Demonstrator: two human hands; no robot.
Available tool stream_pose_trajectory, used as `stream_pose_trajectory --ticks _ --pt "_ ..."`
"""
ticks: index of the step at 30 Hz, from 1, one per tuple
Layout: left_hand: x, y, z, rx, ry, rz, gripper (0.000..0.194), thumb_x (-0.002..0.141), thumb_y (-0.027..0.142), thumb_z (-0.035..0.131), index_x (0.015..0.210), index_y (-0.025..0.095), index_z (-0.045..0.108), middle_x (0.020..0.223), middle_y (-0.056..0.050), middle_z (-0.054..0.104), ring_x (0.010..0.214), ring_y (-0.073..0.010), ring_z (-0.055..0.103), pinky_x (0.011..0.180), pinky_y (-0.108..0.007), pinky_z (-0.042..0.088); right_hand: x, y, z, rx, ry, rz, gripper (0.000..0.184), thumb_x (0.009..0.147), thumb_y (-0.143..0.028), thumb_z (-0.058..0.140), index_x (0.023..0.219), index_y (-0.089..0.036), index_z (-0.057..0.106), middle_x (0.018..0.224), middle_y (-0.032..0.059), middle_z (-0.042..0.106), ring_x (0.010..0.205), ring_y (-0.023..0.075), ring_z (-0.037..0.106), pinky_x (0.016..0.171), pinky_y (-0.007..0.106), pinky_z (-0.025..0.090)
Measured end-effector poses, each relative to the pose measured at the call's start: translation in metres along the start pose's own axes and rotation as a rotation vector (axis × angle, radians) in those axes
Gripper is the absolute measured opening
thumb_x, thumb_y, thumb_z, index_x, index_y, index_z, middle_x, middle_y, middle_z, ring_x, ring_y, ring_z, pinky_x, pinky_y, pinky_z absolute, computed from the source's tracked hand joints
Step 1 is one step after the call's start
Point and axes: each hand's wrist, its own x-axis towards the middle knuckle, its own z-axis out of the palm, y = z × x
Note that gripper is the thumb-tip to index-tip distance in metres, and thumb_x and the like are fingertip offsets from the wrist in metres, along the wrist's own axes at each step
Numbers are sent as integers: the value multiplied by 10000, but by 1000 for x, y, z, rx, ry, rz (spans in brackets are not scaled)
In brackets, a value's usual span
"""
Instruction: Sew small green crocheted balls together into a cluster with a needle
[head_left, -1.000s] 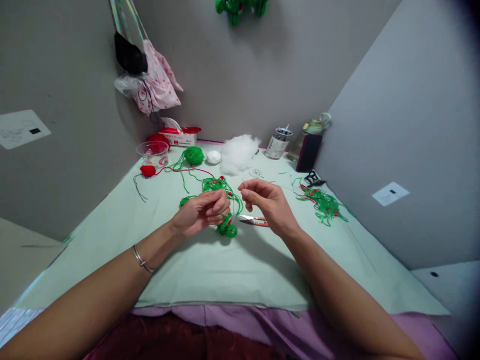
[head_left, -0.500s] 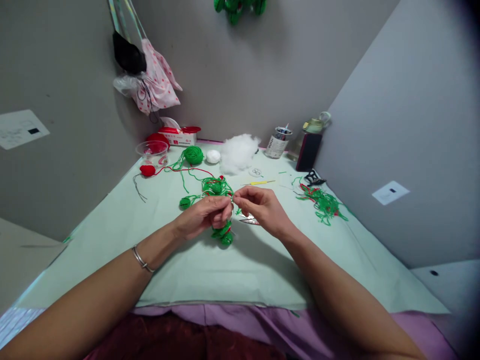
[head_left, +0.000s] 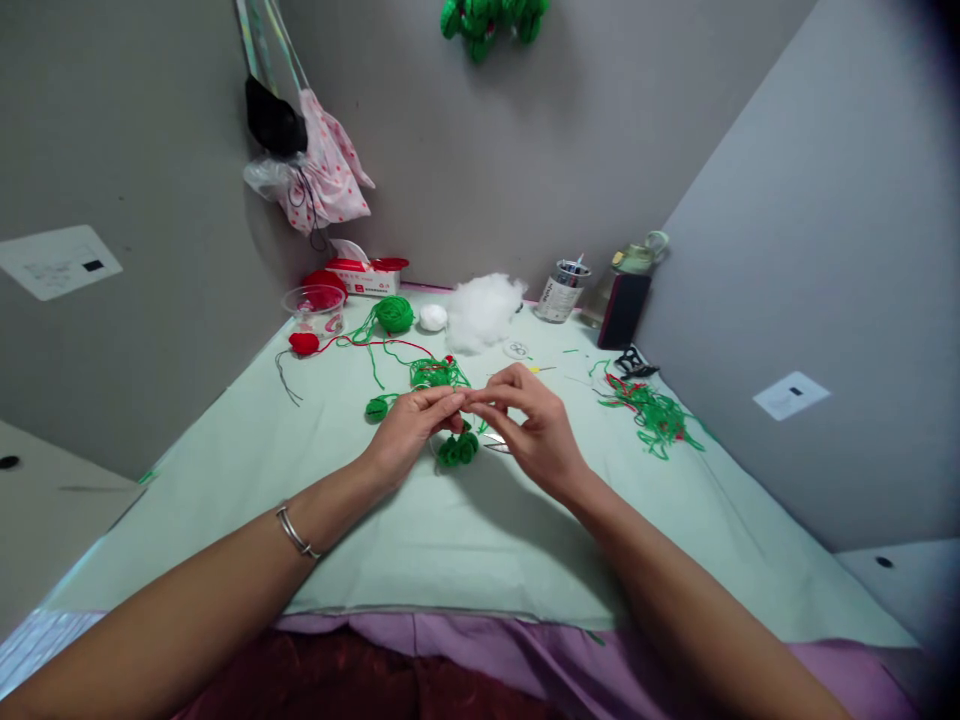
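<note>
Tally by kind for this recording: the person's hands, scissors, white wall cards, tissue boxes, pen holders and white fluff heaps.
Hands: 2, left hand, right hand
Scissors: 1
White wall cards: 2, left card, right card
Tissue box: 1
Pen holder: 1
White fluff heap: 1
Total: 8

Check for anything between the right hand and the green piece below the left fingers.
Yes, in this view: silvery scissor blades on the table show between the green piece and the right hand, which hides the rest.
</note>
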Motion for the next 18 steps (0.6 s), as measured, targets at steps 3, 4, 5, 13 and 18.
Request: stream_pose_trajectory --ticks 3,4,5,13,18 --pt "-4 1 3 156 37 101 228 905 384 662 881 186 771 806 -24 665 707 -140 561 738 -284 453 5 -5 -7 207 77 178 81 917 -250 697 873 -228 762 855 27 643 685 130 582 642 293 490" --pt "-6 1 4 214 41 148 226 926 372 636 906 192 771 815 -23 667 694 -139 557 730 -286 453 6 -7 -8 291 84 236 85 913 -265 704 860 -215 747 855 25 659 662 123 591 636 293 503" --pt "-8 0 5 270 41 196 230 947 363 609 929 198 768 829 -22 669 682 -137 552 722 -286 453 7 -7 -8 371 95 285 91 903 -280 716 853 -205 731 846 24 674 650 123 607 637 295 519" --pt "-9 -11 5 605 25 503 314 1027 295 473 804 186 665 756 -9 623 615 -123 511 638 -258 441 6 -5 5 548 202 397 195 779 -319 825 811 -181 691 762 7 712 647 122 637 638 267 533" --pt "-5 -14 2 710 76 575 313 1039 251 453 826 174 670 826 -20 681 649 -111 563 698 -247 481 5 -3 10 388 166 391 161 799 -309 775 764 -169 703 724 -6 653 592 93 516 562 242 435"
